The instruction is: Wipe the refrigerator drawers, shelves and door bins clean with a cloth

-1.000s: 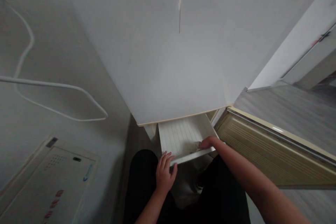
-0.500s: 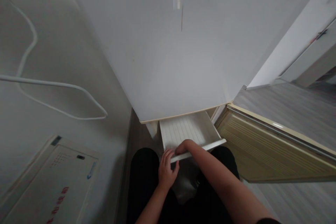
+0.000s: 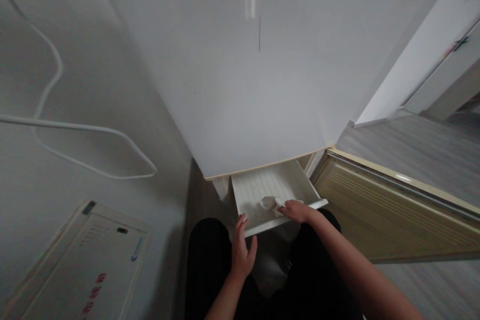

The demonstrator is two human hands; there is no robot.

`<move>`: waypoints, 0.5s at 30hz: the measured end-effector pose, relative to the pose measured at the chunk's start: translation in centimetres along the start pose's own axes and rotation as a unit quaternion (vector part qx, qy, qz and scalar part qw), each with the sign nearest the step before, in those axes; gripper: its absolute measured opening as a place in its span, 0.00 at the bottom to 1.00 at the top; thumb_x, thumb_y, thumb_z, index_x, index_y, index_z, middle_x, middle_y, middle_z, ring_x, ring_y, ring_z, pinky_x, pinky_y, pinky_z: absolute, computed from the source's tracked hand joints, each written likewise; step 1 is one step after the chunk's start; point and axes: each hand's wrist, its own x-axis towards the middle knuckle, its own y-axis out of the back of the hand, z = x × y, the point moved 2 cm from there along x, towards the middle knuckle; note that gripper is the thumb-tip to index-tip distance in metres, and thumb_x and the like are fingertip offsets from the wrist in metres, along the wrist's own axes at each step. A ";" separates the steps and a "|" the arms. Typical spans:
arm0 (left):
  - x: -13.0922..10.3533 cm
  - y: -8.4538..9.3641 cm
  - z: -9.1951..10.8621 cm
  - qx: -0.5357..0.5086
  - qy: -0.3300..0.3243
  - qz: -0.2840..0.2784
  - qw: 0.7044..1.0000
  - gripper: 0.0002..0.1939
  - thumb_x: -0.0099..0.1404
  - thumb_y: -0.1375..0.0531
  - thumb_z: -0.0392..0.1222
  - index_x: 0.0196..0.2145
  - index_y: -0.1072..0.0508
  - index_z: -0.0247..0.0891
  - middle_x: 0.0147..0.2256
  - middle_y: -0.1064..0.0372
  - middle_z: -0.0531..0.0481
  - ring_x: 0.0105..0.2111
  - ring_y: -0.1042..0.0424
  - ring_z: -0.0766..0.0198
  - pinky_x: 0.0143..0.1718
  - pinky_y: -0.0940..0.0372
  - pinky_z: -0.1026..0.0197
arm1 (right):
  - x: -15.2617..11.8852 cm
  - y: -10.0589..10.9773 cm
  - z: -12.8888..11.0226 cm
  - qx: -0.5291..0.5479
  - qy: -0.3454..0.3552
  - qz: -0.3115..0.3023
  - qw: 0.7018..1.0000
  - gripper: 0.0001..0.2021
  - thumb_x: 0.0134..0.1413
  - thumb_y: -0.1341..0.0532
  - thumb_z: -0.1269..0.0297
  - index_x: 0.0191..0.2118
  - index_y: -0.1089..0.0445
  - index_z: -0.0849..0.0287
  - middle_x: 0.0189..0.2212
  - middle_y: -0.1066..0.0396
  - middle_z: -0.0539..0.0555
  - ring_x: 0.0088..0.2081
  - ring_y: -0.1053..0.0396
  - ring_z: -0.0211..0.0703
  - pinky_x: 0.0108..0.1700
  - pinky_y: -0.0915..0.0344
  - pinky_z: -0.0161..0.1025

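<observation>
A white drawer (image 3: 258, 185) with a ribbed bottom is pulled out under the large white cabinet-like body (image 3: 255, 100). Inside its front part, my right hand (image 3: 296, 211) has its fingers closed on a crumpled white cloth or tissue (image 3: 273, 204). My left hand (image 3: 243, 250) rests at the drawer's front left corner, fingers spread, fingertips on the rim and thumb apart, holding nothing.
An open door (image 3: 390, 210) with a yellowish inner panel reaches out at the right. On the left wall are a white cable (image 3: 93, 127) and a panel box (image 3: 86, 260) with red characters. My knees in black flank the drawer.
My right hand has moved right along the drawer front, and the white cloth now shows in its fingers. The fingers of my left hand are more spread. The view has shifted slightly.
</observation>
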 end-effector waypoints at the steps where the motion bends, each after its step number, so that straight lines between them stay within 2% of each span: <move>1: 0.1 -0.1 0.0 -0.032 0.015 0.012 0.999 0.25 0.72 0.45 0.43 0.65 0.40 0.45 0.66 0.41 0.38 0.68 0.43 0.49 0.67 0.44 0.38 | -1.0 -0.8 -0.3 0.004 0.003 0.020 1.000 0.27 0.72 0.53 0.54 0.44 0.22 0.70 0.43 0.23 0.70 0.46 0.24 0.53 0.48 0.31 0.43; 3: 0.3 -0.1 0.2 -0.096 0.053 0.062 0.992 0.24 0.74 0.47 0.46 0.65 0.40 0.45 0.67 0.42 0.39 0.68 0.43 0.50 0.68 0.46 0.40 | -2.5 -3.5 -2.8 0.013 0.060 0.077 0.995 0.25 0.71 0.52 0.55 0.51 0.23 0.67 0.51 0.25 0.69 0.55 0.28 0.57 0.60 0.37 0.49; 5: 0.6 0.4 0.4 -0.143 0.082 0.127 0.978 0.24 0.74 0.47 0.50 0.64 0.38 0.44 0.66 0.41 0.39 0.68 0.42 0.50 0.69 0.46 0.42 | -3.2 -7.0 -6.8 0.025 0.148 0.171 0.974 0.25 0.68 0.47 0.53 0.63 0.31 0.60 0.66 0.38 0.65 0.68 0.45 0.63 0.70 0.53 0.60; 6: 0.7 0.8 0.6 -0.155 0.094 0.157 0.971 0.23 0.74 0.47 0.51 0.63 0.37 0.43 0.66 0.39 0.39 0.67 0.41 0.50 0.69 0.46 0.43 | -3.2 -8.8 -8.9 0.034 0.191 0.188 0.963 0.25 0.68 0.47 0.54 0.66 0.35 0.57 0.69 0.42 0.62 0.71 0.50 0.62 0.71 0.57 0.62; 7: 0.9 1.4 0.7 -0.159 0.107 0.190 0.963 0.23 0.73 0.47 0.52 0.61 0.35 0.42 0.64 0.37 0.39 0.66 0.40 0.51 0.68 0.46 0.44 | -2.9 -10.4 -10.7 0.048 0.210 0.194 0.957 0.25 0.69 0.49 0.57 0.68 0.37 0.55 0.70 0.43 0.60 0.71 0.50 0.58 0.72 0.57 0.60; 8: 1.0 2.1 0.8 -0.158 0.122 0.223 0.954 0.22 0.73 0.47 0.52 0.59 0.33 0.42 0.63 0.35 0.40 0.65 0.38 0.51 0.68 0.46 0.44 | -2.4 -11.6 -12.2 0.063 0.206 0.199 0.956 0.25 0.70 0.50 0.60 0.68 0.38 0.54 0.68 0.40 0.58 0.69 0.46 0.56 0.72 0.56 0.60; 9: 1.1 2.8 0.8 -0.151 0.137 0.252 0.946 0.21 0.73 0.46 0.52 0.58 0.32 0.42 0.62 0.34 0.40 0.64 0.37 0.52 0.68 0.45 0.45 | -1.8 -12.6 -13.5 0.063 0.217 0.197 0.954 0.26 0.69 0.48 0.58 0.69 0.39 0.54 0.68 0.40 0.58 0.70 0.47 0.57 0.73 0.59 0.63; 10: 1.2 3.5 0.9 -0.143 0.147 0.272 0.940 0.20 0.73 0.46 0.52 0.57 0.32 0.41 0.61 0.33 0.41 0.63 0.36 0.53 0.67 0.44 0.46 | -1.2 -13.1 -14.4 0.065 0.219 0.197 0.954 0.27 0.68 0.47 0.57 0.69 0.40 0.54 0.68 0.40 0.59 0.69 0.47 0.59 0.73 0.61 0.65; 12: 1.3 4.4 0.9 -0.131 0.161 0.273 0.939 0.21 0.72 0.45 0.53 0.56 0.31 0.41 0.60 0.32 0.41 0.62 0.35 0.53 0.67 0.44 0.46 | -0.2 -13.3 -15.0 0.062 0.217 0.200 0.953 0.29 0.67 0.45 0.54 0.69 0.40 0.56 0.67 0.39 0.60 0.69 0.47 0.62 0.72 0.64 0.68; 15: 1.3 4.4 0.6 -0.134 0.214 0.240 0.937 0.21 0.71 0.43 0.55 0.55 0.29 0.41 0.59 0.32 0.41 0.62 0.35 0.52 0.66 0.43 0.46 | 0.1 -12.8 -13.7 0.056 0.231 0.211 0.948 0.26 0.67 0.45 0.51 0.65 0.35 0.56 0.63 0.34 0.59 0.66 0.42 0.59 0.73 0.61 0.64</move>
